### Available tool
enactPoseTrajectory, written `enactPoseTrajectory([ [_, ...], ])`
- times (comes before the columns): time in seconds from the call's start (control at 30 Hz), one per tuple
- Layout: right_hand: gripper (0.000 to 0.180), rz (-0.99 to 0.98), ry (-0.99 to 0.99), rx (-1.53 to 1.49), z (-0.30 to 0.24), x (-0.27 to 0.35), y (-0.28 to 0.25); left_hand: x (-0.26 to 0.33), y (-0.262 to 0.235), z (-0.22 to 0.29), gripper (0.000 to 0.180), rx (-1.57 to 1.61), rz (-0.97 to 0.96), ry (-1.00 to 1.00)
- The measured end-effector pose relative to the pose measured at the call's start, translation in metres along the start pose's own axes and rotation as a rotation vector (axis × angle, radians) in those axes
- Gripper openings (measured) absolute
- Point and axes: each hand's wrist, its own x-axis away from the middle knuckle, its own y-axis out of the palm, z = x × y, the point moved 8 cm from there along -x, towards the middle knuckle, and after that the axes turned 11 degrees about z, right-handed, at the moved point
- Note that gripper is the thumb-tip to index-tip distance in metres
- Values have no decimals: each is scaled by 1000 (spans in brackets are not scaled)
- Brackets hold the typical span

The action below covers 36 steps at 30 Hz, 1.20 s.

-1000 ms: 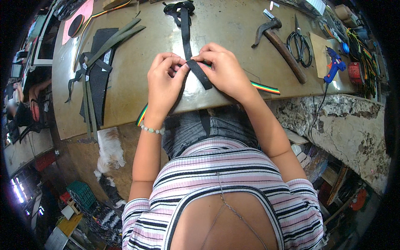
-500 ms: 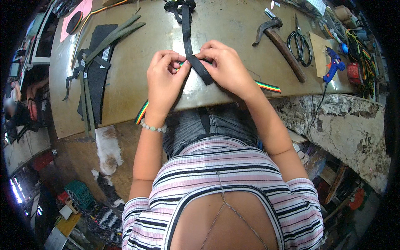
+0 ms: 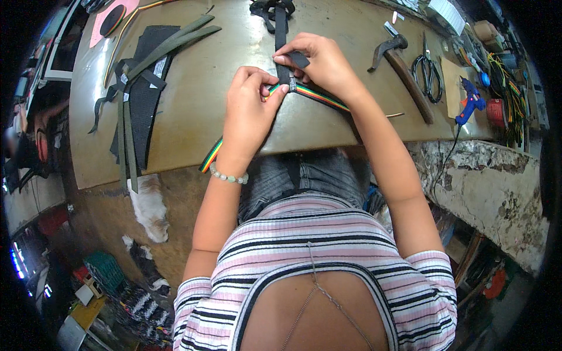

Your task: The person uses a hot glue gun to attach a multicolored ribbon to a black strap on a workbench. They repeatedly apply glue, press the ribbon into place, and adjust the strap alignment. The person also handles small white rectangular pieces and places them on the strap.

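Note:
A long black strap (image 3: 281, 32) runs down the table to my hands, where it is folded around a striped green, yellow, red and black band (image 3: 319, 98) lying crosswise. My left hand (image 3: 249, 108) is closed, pinching the band close beside the crossing between thumb and fingers. The band's left end hangs over the table edge behind my wrist. My right hand (image 3: 322, 61) is closed too, with the folded-back end of the black strap between its thumb and fingers, just above the crossing. A tangle of black straps (image 3: 272, 10) lies at the table's far side.
On the right lie a hammer (image 3: 404, 82), black-handled scissors (image 3: 427, 76), a blue glue gun (image 3: 470, 100) and a red roll (image 3: 495, 112). Black fabric pieces (image 3: 146, 111) and olive straps (image 3: 170, 44) lie on the left. A furry animal (image 3: 149, 207) lies on the floor.
My right hand has moved up the table, lifting the strap's loose end and folding it back over the band. My left hand keeps its pinch, and the view has shifted slightly.

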Motion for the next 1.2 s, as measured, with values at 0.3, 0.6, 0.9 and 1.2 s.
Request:
enactPoseTrajectory([
  [0.3, 20, 195, -96, 452, -7, 0, -8, 9, 3, 12, 24, -64, -8, 192],
  [0.6, 37, -3, -692, 613, -40, 74, -17, 18, 4, 15, 27, -152, 93, 283],
  [0.9, 32, 23, -871, 762, -24, 85, -12, 19, 5, 18, 26, -169, 87, 299],
  [1.2, 45, 59, -682, 815, -38, 80, -38, 23, 16, 26, 32, -463, 33, 431],
])
